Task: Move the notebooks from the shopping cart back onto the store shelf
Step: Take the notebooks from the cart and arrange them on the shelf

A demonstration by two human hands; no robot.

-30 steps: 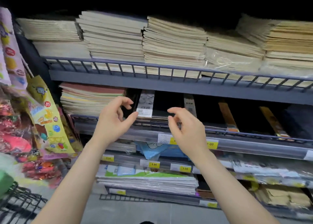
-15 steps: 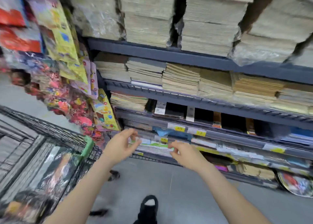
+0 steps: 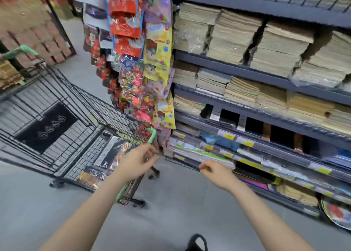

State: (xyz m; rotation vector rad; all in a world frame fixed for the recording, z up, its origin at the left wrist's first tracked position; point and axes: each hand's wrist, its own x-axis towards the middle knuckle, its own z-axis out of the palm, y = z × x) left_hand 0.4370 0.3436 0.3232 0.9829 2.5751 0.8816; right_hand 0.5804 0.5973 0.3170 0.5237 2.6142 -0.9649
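A smooth grey shop floor runs between a dark grey metal store shelf on the right and a black wire shopping cart with green trim on the left. Beside the shelf end hang colourful plastic packets of toys and stickers. The shelf tiers carry thick stacks of cream and brown paper notebooks, some in clear wrap, with yellow price tags on the lower rails. In the cart, glossy dark-covered notebooks lie on the basket bottom near its front corner; blur hides their number. A black patterned panel rests further back. The left hand is empty with loosely curled fingers over the cart's front edge. The right hand, also empty and half curled, hovers near the lowest shelves.
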